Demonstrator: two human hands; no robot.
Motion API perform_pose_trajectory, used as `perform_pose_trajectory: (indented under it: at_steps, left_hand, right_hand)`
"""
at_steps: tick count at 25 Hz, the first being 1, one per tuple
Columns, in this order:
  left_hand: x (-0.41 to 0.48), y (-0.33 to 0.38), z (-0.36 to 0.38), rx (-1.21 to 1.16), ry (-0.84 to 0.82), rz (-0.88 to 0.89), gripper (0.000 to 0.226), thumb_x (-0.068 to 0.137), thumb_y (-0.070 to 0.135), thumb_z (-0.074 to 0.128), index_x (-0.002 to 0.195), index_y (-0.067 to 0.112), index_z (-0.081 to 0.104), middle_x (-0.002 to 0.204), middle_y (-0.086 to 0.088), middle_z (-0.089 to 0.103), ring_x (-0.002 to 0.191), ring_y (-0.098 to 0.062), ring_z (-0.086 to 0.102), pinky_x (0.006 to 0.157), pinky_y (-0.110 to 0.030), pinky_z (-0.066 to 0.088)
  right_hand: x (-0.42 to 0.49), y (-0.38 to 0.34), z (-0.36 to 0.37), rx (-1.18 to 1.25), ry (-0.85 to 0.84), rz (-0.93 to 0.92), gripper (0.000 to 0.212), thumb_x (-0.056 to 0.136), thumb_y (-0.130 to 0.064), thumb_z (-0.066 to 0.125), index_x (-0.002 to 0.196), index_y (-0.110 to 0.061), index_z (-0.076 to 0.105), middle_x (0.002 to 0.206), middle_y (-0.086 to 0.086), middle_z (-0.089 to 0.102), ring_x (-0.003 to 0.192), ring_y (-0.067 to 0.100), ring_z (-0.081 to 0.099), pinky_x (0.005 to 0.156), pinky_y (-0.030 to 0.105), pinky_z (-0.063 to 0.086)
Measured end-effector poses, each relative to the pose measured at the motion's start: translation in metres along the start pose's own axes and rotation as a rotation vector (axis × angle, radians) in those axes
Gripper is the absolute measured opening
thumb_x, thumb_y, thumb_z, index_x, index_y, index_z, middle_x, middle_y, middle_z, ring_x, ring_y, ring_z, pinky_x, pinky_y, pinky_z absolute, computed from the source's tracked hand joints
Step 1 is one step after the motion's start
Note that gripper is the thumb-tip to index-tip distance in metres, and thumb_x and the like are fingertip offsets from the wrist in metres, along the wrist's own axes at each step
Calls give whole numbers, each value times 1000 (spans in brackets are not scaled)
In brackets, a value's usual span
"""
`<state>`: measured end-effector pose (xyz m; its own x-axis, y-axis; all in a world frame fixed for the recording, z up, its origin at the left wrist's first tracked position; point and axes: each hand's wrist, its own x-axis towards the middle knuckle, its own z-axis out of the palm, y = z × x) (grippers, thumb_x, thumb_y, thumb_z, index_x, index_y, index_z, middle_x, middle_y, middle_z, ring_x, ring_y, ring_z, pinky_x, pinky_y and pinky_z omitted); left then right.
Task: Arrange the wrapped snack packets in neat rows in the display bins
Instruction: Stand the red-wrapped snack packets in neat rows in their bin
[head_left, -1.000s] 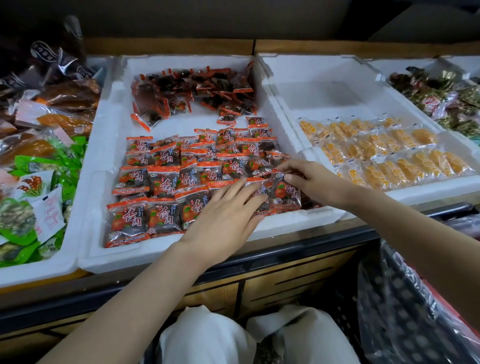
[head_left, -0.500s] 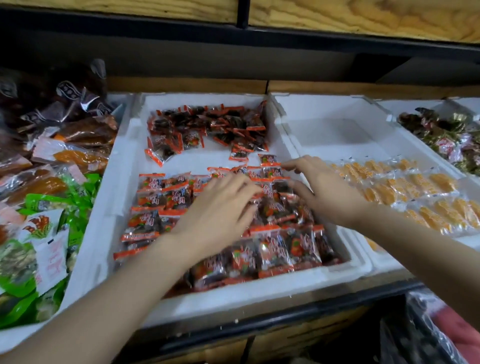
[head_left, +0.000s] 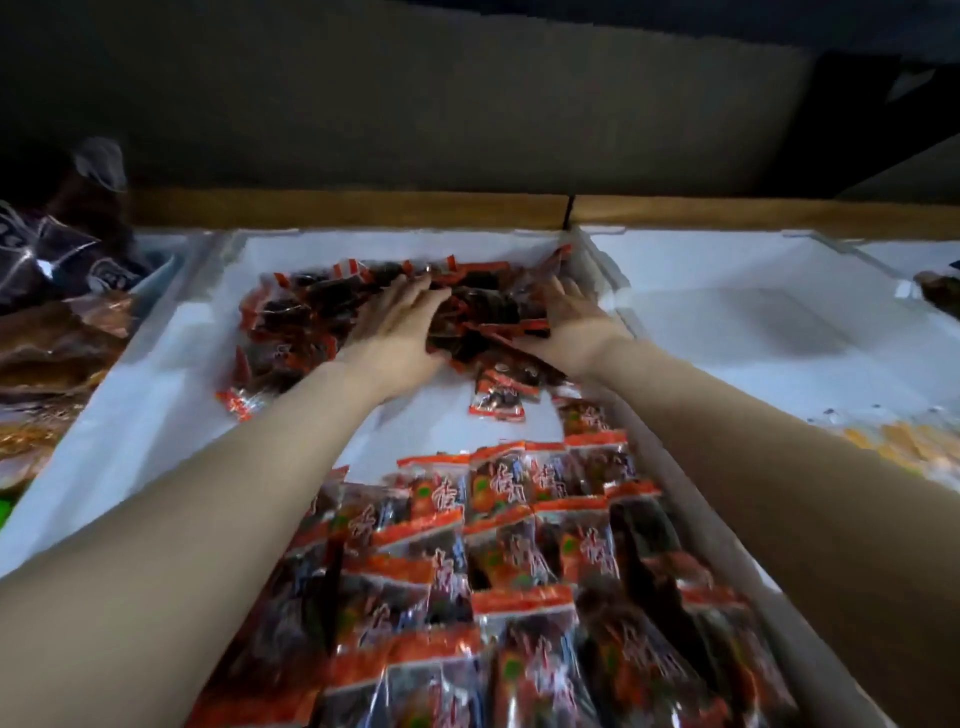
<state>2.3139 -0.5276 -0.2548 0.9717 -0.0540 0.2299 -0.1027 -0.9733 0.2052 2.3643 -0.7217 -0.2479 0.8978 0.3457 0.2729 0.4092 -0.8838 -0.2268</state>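
A white foam bin holds red-and-dark wrapped snack packets. Neat rows of them fill its near half. A loose pile lies at the far end. My left hand and my right hand reach into that pile, fingers fairly straight, and press a clump of packets between them from either side. One packet lies alone on the bare floor of the bin, just in front of the clump.
To the right stands another white bin with yellow packets at its near side. Brown and dark packaged snacks fill the bin on the left. A wooden ledge runs behind the bins.
Both hands have left the arranged rows and moved to the far end of the bin, into the loose pile. The camera has moved closer and lower over the bin.
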Motion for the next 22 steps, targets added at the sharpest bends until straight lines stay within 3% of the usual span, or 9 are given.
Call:
perform_pose_trajectory:
  at_steps: [3,5,9,15,19,22]
  left_hand:
    - [29,-10,10,9,-37,-8,87,84,36,70,152,28,16,161,7,4,148,-20,6,119,-40,14]
    - [39,-12,16,7,-41,-5,85,84,35,71,151,27,21,160,4,10,145,-26,15,114,-42,26]
    - [45,-10,26,137,126,25,50,92,15,60,139,18,43,142,-9,36,125,-34,39,92,-43,44]
    - [20,-13,0,-19,290,-21,32,96,17,52,128,10,51,117,-18,60,104,-37,58,77,-38,44]
    - [-12,-21,-16,-438,535,-229,24,98,18,51,118,5,52,99,-11,61,91,-28,59,65,-25,35]
    - [-35,-11,-26,-633,581,-440,32,99,21,48,123,0,48,108,-17,58,95,-32,57,63,-24,31]
  right_hand:
    - [22,-2,14,29,-112,40,93,80,-50,66,149,-20,12,153,7,24,137,28,31,112,36,29]
    - [28,-4,21,-70,-109,42,87,80,-52,65,148,-20,20,149,9,33,132,30,39,107,36,35]
    - [27,-7,19,-237,-41,9,53,88,-39,59,134,-18,44,132,11,52,119,33,51,93,35,41]
    - [4,-9,-3,-170,53,9,41,92,-25,54,132,-16,49,122,19,57,111,38,53,87,39,43]
    - [-13,-24,-25,-94,161,-33,37,94,-23,51,130,-16,50,119,17,60,108,35,54,89,41,44]
    - [-27,-45,-40,-84,226,-71,38,94,-23,52,131,-18,49,115,17,62,105,36,55,84,40,44]
